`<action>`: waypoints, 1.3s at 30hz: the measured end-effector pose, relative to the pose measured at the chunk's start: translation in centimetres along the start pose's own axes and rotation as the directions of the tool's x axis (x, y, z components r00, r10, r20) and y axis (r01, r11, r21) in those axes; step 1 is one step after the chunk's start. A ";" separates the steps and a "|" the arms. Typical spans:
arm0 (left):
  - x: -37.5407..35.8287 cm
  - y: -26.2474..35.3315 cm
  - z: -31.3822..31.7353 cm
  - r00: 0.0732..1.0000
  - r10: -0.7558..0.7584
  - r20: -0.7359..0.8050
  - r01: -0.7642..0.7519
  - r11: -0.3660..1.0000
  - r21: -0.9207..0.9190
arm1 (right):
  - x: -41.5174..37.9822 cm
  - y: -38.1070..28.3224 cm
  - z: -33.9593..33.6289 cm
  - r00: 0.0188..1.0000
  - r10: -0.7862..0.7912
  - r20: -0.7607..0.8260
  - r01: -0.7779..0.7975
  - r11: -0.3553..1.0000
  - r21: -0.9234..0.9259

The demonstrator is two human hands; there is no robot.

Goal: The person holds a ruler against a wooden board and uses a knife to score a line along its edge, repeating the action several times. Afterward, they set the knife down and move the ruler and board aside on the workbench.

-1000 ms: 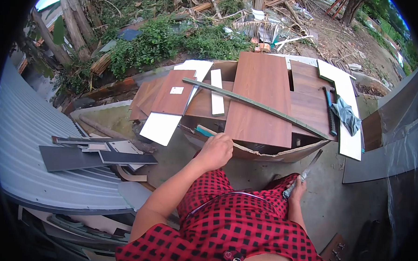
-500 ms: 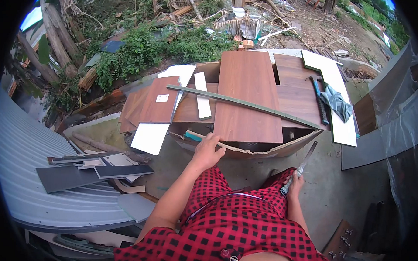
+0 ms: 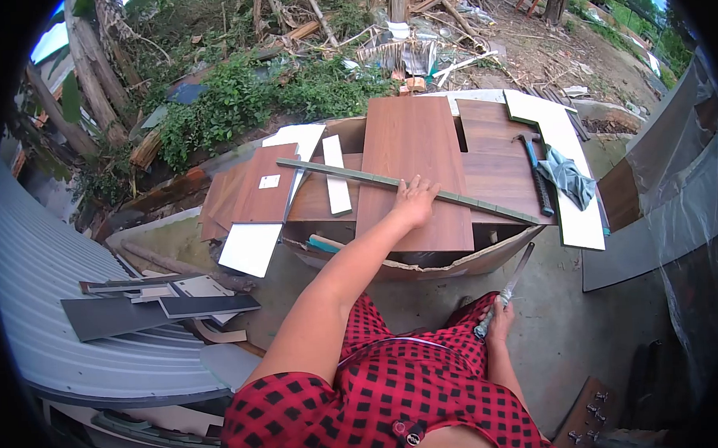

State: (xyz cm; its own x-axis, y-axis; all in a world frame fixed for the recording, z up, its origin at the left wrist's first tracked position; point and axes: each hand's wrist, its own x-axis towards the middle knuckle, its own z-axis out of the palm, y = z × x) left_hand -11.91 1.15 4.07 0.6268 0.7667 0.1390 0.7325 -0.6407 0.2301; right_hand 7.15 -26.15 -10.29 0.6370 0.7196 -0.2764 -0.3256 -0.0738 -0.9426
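A long, narrow greenish-grey strip [image 3: 333,171] lies slantwise across brown wood-grain boards. My left hand [image 3: 416,203] is on this strip, over the wide middle board [image 3: 395,142], with its fingers curled across the strip's far side. Low by my right leg, my right hand [image 3: 499,322] is closed round the wrapped handle of a long, narrow blade [image 3: 518,273], which points up and away from me. A hammer [image 3: 538,176] with a blue and black handle rests on the right-hand boards, beside a crumpled grey-blue cloth [image 3: 567,179].
Under the boards stands a big box-like holder with a ragged rim [image 3: 457,266]. White panels [image 3: 252,246] lie at left and right. Dark offcuts [image 3: 119,316] lie on corrugated metal sheeting [image 3: 64,253]. Clear plastic sheeting [image 3: 672,234] hangs at right.
My left hand has moved from the box's near rim, forward and right, onto the long strip. My right hand still holds the blade low. The view has shifted slightly.
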 end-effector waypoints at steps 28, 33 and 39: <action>-5.0 -4.8 -1.0 0.925 0.272 -0.265 -0.282 0.960 0.000 | 0.1 0.0 0.3 1.000 0.006 0.016 -0.006 1.000 0.003; -5.4 -4.6 0.1 0.956 0.223 -0.190 -0.214 0.974 0.069 | -0.2 -0.2 0.2 0.999 -0.001 0.041 0.001 1.000 0.001; -5.2 -5.7 0.0 0.992 0.074 -0.102 -0.071 0.997 0.035 | -0.3 -0.3 0.1 1.000 0.009 0.030 -0.009 1.000 0.004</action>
State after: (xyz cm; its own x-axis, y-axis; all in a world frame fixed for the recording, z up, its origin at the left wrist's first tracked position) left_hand -19.37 0.82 1.99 0.6491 0.7172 0.2534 0.6949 -0.6946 0.1860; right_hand 6.95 -26.31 -9.93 0.6130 0.7391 -0.2794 -0.3344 -0.0777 -0.9392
